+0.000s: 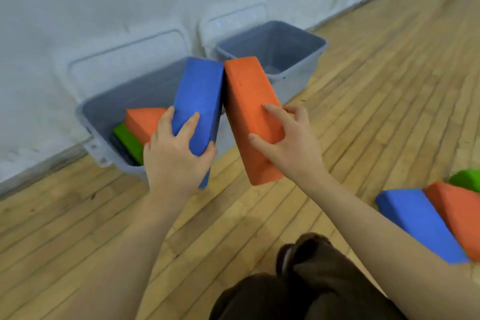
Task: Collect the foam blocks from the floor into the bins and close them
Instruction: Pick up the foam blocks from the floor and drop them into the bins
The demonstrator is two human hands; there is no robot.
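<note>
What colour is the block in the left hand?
Blue: the left hand grips a blue block, clearest in the head view.

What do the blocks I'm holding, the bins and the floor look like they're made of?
Blue block and orange block: likely dense foam, going by the matte, finely grainy faces with soft edges. Near bin and far bin: seemingly grey plastic, with smooth thin walls and moulded rims. Floor: apparently wood, laid in narrow planks with visible grain and a dull, worn finish.

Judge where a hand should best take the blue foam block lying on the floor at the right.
Probably across its narrow width near the middle, from above. The blue block on the floor lies flat and long, its left side open; an orange block touches its right side, so the fingers would need to wedge in there.
</note>
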